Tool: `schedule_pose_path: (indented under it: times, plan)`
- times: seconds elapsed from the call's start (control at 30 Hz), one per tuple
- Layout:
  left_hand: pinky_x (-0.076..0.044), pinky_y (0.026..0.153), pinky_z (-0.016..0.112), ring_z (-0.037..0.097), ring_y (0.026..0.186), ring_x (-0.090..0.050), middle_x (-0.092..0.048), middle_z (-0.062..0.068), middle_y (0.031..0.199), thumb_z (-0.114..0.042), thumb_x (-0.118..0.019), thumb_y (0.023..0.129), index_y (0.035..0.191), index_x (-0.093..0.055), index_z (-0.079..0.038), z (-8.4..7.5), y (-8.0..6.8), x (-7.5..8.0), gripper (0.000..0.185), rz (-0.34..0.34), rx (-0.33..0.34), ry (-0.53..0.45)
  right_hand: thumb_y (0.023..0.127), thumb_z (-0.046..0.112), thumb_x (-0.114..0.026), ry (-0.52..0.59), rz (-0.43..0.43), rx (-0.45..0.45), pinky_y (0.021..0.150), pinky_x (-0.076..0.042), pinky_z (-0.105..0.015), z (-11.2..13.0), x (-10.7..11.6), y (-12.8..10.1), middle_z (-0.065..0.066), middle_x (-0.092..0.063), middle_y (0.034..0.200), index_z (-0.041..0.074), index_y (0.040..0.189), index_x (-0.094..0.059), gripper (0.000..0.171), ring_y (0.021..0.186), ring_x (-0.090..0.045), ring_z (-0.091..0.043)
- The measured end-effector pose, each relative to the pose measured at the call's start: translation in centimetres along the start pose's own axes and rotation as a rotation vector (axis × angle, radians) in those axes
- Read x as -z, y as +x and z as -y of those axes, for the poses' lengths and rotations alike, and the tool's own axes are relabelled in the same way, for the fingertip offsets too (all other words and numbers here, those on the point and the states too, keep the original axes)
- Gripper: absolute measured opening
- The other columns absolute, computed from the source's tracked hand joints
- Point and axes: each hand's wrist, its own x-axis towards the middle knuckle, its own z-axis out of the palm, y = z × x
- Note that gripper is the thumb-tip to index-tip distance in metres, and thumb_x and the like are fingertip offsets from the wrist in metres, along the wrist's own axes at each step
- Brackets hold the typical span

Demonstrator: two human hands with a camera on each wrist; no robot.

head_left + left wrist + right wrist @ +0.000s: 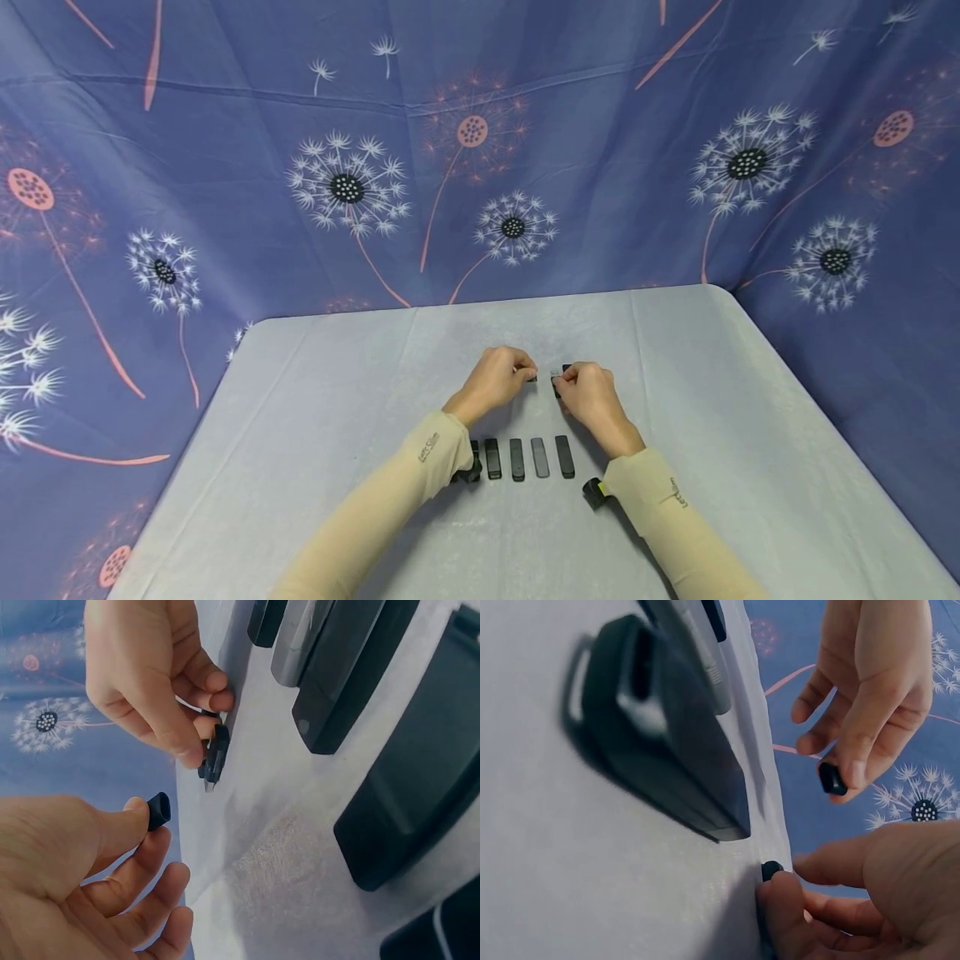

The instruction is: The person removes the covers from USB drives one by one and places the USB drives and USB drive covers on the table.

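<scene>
My left hand (527,376) pinches a small black cap (532,378) between thumb and forefinger, just above the grey table (315,400). In the left wrist view the cap (158,811) sits at my thumb tip. My right hand (562,386) grips a small black USB stick (557,380) with its metal plug facing the cap, a short gap apart. The stick (216,754) is low over the cloth in the left wrist view. From the right wrist, only the stick's dark end (771,870) shows by my fingers, with the cap (831,778) opposite in the left hand (855,757).
A row of several black and grey USB sticks (528,458) lies between my forearms, close to the table's near side. The nearest stick (667,735) fills the right wrist view. A blue dandelion-print cloth (480,167) hangs behind the table.
</scene>
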Motion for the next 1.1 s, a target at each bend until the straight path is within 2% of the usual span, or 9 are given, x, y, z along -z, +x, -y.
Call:
schedule_pose_path:
  times: [0.17,0.3,0.53,0.77,1.1]
  plan:
    - [-0.055,0.072,0.025,0.012,0.085,-0.07,-0.078,0.002,0.1,-0.02,-0.066,0.102,0.106,-0.08,-0.009,0.2,0.9,-0.4,0.018,-0.003,-0.004,0.021,0.092,0.012,-0.076,-0.022,0.025,-0.017,0.054,-0.054,-0.029,0.3,0.2,0.0,-0.008,-0.073,0.073,-0.004,0.093,-0.072,0.016,0.051,-0.065,-0.011]
    - [-0.053,0.068,0.023,0.008,0.077,-0.066,-0.078,0.001,0.097,-0.02,-0.068,0.101,0.102,-0.08,-0.011,0.1,1.7,-0.7,0.015,-0.005,0.021,0.028,0.093,0.012,-0.076,-0.021,0.046,-0.039,0.055,-0.055,-0.03,0.3,0.2,0.1,-0.01,-0.074,0.076,-0.005,0.097,-0.072,0.018,0.053,-0.066,-0.011]
    - [-0.049,0.063,0.022,0.008,0.069,-0.062,-0.077,0.001,0.091,-0.019,-0.068,0.101,0.097,-0.081,-0.011,0.1,2.9,-1.9,0.016,0.006,0.045,0.042,0.092,0.013,-0.077,0.0,0.046,-0.075,0.053,-0.054,-0.029,0.1,0.2,0.0,-0.012,-0.075,0.077,-0.004,0.094,-0.072,0.017,0.052,-0.067,-0.013]
    - [-0.051,0.065,0.022,0.007,0.071,-0.064,-0.078,0.0,0.093,-0.02,-0.069,0.1,0.097,-0.081,-0.012,0.4,3.5,-2.5,0.016,-0.003,0.066,0.065,0.094,0.013,-0.075,-0.006,0.054,-0.077,0.053,-0.052,-0.028,0.2,0.3,0.0,-0.011,-0.074,0.075,-0.004,0.093,-0.071,0.018,0.051,-0.066,-0.012]
    - [-0.047,0.058,0.021,0.007,0.064,-0.06,-0.078,0.002,0.093,-0.019,-0.068,0.101,0.098,-0.081,-0.01,0.5,3.9,-2.9,0.016,0.009,0.064,0.064,0.095,0.015,-0.075,0.004,0.116,-0.117,0.057,-0.056,-0.03,0.2,1.4,-0.3,-0.015,-0.075,0.084,-0.004,0.099,-0.07,0.02,0.06,-0.072,-0.015]
